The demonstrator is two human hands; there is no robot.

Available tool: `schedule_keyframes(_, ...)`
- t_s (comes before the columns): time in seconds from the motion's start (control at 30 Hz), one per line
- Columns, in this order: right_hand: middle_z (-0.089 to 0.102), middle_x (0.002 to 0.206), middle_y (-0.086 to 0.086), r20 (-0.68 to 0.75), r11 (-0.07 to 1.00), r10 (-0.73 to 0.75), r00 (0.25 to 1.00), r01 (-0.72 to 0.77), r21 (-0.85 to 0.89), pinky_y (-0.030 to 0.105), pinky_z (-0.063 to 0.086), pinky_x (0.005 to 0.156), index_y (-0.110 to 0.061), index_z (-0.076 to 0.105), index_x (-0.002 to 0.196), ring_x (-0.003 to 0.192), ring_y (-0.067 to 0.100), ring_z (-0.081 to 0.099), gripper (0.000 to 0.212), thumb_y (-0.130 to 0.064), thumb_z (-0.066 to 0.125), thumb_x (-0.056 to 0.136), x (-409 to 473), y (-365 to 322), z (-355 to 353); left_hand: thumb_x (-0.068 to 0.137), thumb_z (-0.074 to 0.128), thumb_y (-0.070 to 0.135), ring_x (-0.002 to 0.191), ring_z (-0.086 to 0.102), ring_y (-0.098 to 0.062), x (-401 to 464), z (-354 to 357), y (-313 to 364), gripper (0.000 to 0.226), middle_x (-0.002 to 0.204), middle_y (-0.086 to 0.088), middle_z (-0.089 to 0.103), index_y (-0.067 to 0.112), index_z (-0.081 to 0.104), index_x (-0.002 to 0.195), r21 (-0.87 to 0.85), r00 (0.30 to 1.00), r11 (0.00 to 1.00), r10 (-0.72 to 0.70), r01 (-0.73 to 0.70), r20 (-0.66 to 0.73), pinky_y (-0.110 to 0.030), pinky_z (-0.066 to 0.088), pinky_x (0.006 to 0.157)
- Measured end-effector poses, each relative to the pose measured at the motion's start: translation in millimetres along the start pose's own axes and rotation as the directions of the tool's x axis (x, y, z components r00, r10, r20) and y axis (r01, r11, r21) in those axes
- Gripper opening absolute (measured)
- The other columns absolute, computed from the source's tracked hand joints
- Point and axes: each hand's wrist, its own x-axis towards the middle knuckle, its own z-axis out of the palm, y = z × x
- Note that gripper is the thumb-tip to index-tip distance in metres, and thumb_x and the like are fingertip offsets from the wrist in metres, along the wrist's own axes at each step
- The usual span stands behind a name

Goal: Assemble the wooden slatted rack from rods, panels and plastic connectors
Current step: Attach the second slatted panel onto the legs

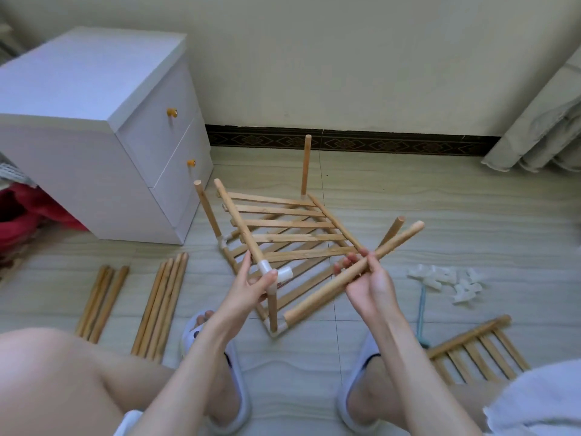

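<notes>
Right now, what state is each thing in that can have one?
Left hand: grips white plastic corner connector on the part-built wooden slatted rack.
Right hand: holds long wooden rod, lower end seated in a connector.
White two-drawer cabinet: drawers closed.
Spare slatted panel: flat on floor.

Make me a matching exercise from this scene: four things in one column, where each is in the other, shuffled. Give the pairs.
Things:
1. white cabinet
2. loose connectors
3. spare slatted panel
4. loose rods

Places:
A. floor, near right, by the right leg
B. floor, left of the left foot
C. far left, against the wall
D. floor, right of the right hand

Pairs: 1-C, 2-D, 3-A, 4-B
</notes>
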Motion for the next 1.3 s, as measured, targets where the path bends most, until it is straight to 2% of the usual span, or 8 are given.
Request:
schedule_keyframes(0.13, 0.072, 0.084, 0.003, 0.125, 0.892, -0.162, 0.979, 0.199, -0.406, 0.038, 0.052, 0.066, -0.018, 0.040, 0.094, 0.074, 0.020, 0.067, 0.022, -0.032, 0.026, 0.103, -7, 8, 3, 0.090, 0.061, 0.023, 0.106, 0.064, -0.023, 0, -15, -3, 0.080, 0.093, 0.007, 0.067, 0.035, 0.008, 0.150, -0.030, 1.000, 0.999, 0.023, -0.023, 0.007, -0.042, 0.041, 0.104)
schedule_keyframes(0.33, 0.071, 0.085, 0.012, 0.085, 0.920, -0.232, 0.969, 0.247, -0.304, 0.040, 0.059, 0.070, -0.018, 0.040, 0.093, 0.070, 0.024, 0.071, 0.017, -0.030, 0.031, 0.102, -8, 4, 2, 0.091, 0.058, 0.023, 0.108, 0.061, -0.021, 2, -15, -14, 0.067, 0.114, -0.008, 0.065, 0.018, 0.022, 0.148, -0.089, 0.997, 0.996, -0.016, 0.009, -0.078, -0.030, 0.046, 0.093)
schedule_keyframes(0.4, 0.071, 0.086, 0.014, 0.073, 0.922, -0.269, 0.960, 0.279, -0.268, 0.040, 0.059, 0.069, -0.019, 0.040, 0.095, 0.074, 0.027, 0.071, 0.014, -0.030, 0.034, 0.102, -6, -1, -1, 0.092, 0.056, 0.027, 0.106, 0.060, -0.020, 3, -14, -17, 0.039, 0.109, -0.008, 0.066, 0.008, 0.056, 0.125, -0.020, 0.997, 0.999, -0.027, 0.026, -0.078, -0.030, 0.047, 0.093)
schedule_keyframes(0.47, 0.070, 0.090, 0.018, 0.076, 0.927, -0.281, 0.957, 0.291, -0.237, 0.039, 0.058, 0.069, -0.018, 0.041, 0.096, 0.080, 0.029, 0.071, 0.013, -0.030, 0.037, 0.101, -6, -4, -3, 0.092, 0.055, 0.028, 0.099, 0.059, -0.019, 4, -11, -17, 0.023, 0.100, -0.009, 0.065, 0.009, 0.068, 0.098, -0.012, 0.997, 0.999, -0.040, 0.039, -0.070, -0.030, 0.046, 0.092)
schedule_keyframes(0.7, 0.067, 0.093, 0.026, 0.062, 0.956, -0.255, 0.965, 0.261, -0.134, 0.044, 0.058, 0.074, -0.018, 0.040, 0.095, 0.088, 0.034, 0.069, 0.014, -0.030, 0.036, 0.101, -2, -7, -2, 0.097, 0.048, 0.015, 0.092, 0.056, -0.014, 6, 3, -10, 0.014, 0.090, -0.003, 0.060, 0.008, 0.060, 0.099, -0.166, 0.994, 0.985, -0.071, 0.058, -0.077, -0.021, 0.044, 0.077)
schedule_keyframes(1.07, 0.063, 0.093, 0.023, 0.121, 0.978, -0.060, 0.991, 0.083, -0.193, 0.040, 0.059, 0.066, -0.007, 0.047, 0.089, 0.083, 0.031, 0.070, 0.022, -0.025, 0.039, 0.100, 14, -8, 4, 0.098, 0.046, 0.017, 0.100, 0.057, -0.017, 3, -3, -16, 0.017, 0.097, -0.006, 0.063, 0.012, 0.062, 0.097, -0.212, 0.997, 0.977, -0.021, 0.005, -0.077, -0.022, 0.045, 0.084)
schedule_keyframes(1.2, 0.061, 0.089, 0.018, 0.116, 0.967, 0.005, 0.993, 0.025, -0.253, 0.038, 0.058, 0.063, 0.000, 0.050, 0.107, 0.089, 0.030, 0.067, 0.024, -0.021, 0.043, 0.099, 18, -4, 1, 0.100, 0.039, 0.020, 0.096, 0.057, -0.014, 2, -6, -18, 0.024, 0.098, -0.005, 0.063, 0.011, 0.061, 0.101, -0.273, 0.996, 0.962, -0.011, -0.014, -0.090, -0.020, 0.044, 0.079)
schedule_keyframes(1.3, 0.067, 0.081, 0.017, 0.123, 0.956, 0.043, 0.992, -0.005, -0.293, 0.038, 0.058, 0.063, 0.000, 0.053, 0.094, 0.082, 0.027, 0.070, 0.022, -0.019, 0.044, 0.098, 16, 1, 3, 0.101, 0.037, 0.019, 0.097, 0.058, -0.013, 1, -7, -18, 0.027, 0.101, -0.006, 0.063, 0.009, 0.061, 0.102, -0.293, 0.996, 0.956, -0.019, -0.008, -0.088, -0.021, 0.044, 0.080)
